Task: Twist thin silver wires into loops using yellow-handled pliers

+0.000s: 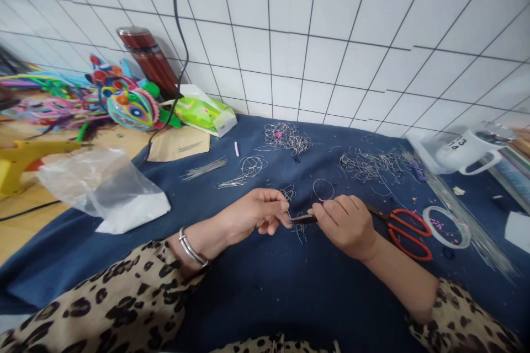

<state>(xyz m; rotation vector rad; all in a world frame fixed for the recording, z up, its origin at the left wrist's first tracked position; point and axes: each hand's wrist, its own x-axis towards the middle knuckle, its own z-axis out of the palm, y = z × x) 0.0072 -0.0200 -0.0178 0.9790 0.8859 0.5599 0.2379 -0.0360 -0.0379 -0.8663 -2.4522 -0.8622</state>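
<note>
Two bare hands are close together ahead of us, over a dark blue cloth (256, 303), and we take the tip of the dark pliers (304, 220) as the centre of our dial. Our left hand (261, 214), at 9 o'clock, has its thumb and forefinger narrowed in a pinch on a thin wire (289, 214), too fine for us to follow along its length. Our right hand (346, 226), at 3 o'clock, has its fingers wrapped around the pliers, whose jaws reach to the left fingertips; we cannot tell how tightly they bite. The wire lies at the very middle, between both hands. Near us at 2 o'clock is a wire ring (323, 190) with a touch of pink, and beyond it a loose wire tangle (370, 165). At 12 o'clock we see a second tangle (287, 138), with a pink spot in it. The red-handled scissors (409, 218) and a round dish (465, 231) with pink bits lie at 3 o'clock, while at 10 o'clock we have a bundle of straight wires (205, 169) and, farther off, a red flask (153, 63)
</note>
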